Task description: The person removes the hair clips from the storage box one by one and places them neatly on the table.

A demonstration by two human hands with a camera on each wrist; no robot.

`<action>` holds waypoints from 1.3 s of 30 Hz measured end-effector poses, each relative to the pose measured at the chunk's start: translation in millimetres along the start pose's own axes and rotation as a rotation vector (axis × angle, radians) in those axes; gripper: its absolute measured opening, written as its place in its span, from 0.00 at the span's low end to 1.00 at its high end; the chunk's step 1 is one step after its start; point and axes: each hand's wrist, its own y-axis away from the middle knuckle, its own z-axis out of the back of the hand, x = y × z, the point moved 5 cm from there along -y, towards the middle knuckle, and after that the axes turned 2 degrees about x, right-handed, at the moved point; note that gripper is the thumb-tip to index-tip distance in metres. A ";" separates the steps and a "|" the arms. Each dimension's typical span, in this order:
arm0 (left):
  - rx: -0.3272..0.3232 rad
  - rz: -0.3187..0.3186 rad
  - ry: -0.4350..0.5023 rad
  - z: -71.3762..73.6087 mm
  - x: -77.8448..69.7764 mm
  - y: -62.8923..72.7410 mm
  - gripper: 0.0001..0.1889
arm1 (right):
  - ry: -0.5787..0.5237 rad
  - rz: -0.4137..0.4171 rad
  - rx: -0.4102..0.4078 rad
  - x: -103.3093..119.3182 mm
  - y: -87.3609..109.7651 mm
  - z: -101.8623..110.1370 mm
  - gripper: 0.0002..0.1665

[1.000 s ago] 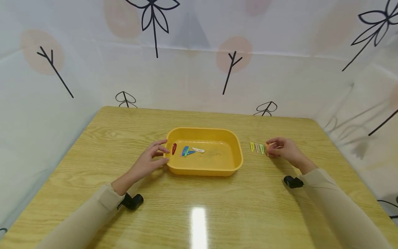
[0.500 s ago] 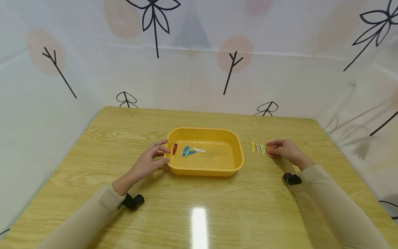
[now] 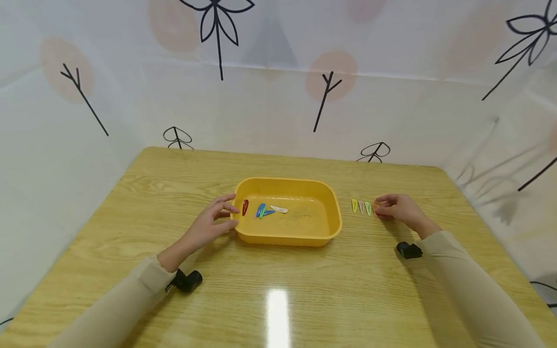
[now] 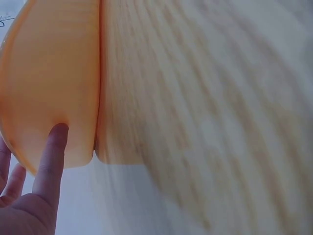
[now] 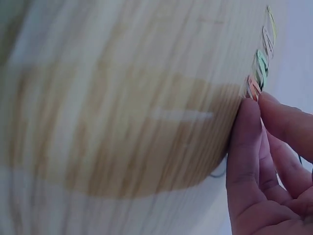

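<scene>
A yellow plastic tray (image 3: 285,240) stands mid-table. My left hand (image 3: 209,223) holds its left end, the thumb (image 4: 57,139) against the outer wall and fingertips over the rim. Inside lie snap hair clips: a red one (image 3: 245,207), blue ones (image 3: 261,209), a green one (image 3: 263,212) and a white one (image 3: 279,209). Right of the tray, a yellow clip (image 3: 354,206), a pale pink clip (image 3: 361,207) and a light green clip (image 3: 368,208) form a row. At its right end my right hand (image 3: 402,211) pinches an orange hair clip (image 5: 253,87) between thumb and forefinger, partly hidden by the fingertips.
The wood-grain table (image 3: 322,295) runs back to a white patterned curtain (image 3: 278,106). Black wrist cameras (image 3: 186,282) hang beneath both beige sleeves, close over the tabletop.
My right fingertips have shifted slightly at the orange clip, which now sits more in line beside the light green one. The left hand and tray stay put; the view drifts a little.
</scene>
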 end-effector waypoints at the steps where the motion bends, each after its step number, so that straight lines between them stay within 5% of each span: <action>1: -0.002 -0.004 0.004 0.1 0.3 0.2 0.11 | 0.023 0.004 -0.006 0.5 0.5 1.4 0.28; 4: -0.006 -0.007 0.006 -0.1 0.6 0.3 0.12 | 0.082 0.027 -0.017 2.5 3.0 6.0 0.28; 11: -0.006 -0.008 0.004 -0.1 -0.2 -0.3 0.11 | -0.012 0.087 -0.026 13.7 11.4 12.9 0.25; 20: -0.009 0.012 0.011 0.1 0.5 0.3 0.11 | 0.033 0.167 -0.039 37.5 17.4 19.0 0.26; 29: 0.010 0.047 0.018 -1.0 -28.6 5.4 0.11 | 0.047 0.199 -0.032 60.1 19.3 19.8 0.22; 39: -0.001 0.034 0.018 -0.4 1.3 -0.1 0.11 | 0.081 0.238 -0.021 91.1 19.1 13.7 0.22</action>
